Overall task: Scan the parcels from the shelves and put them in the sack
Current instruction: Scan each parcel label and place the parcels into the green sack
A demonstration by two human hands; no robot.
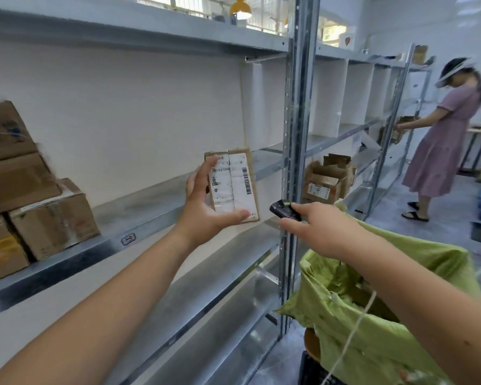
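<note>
My left hand (206,209) holds a small flat cardboard parcel (238,184) upright in front of the middle shelf (139,207), thumb under its lower edge and fingers along its left side. The parcel's white label with barcodes faces me. My right hand (317,226) grips a small black scanner (283,210) just right of and below the parcel, its head turned toward the label. The green sack (372,309) stands open below my right forearm, on the floor beside the shelf post.
Several brown cardboard boxes (25,190) are stacked at the left end of the middle shelf. An open box (326,180) sits on the neighbouring rack past the metal post (297,134). A person in a pink dress (444,140) stands at the far racks.
</note>
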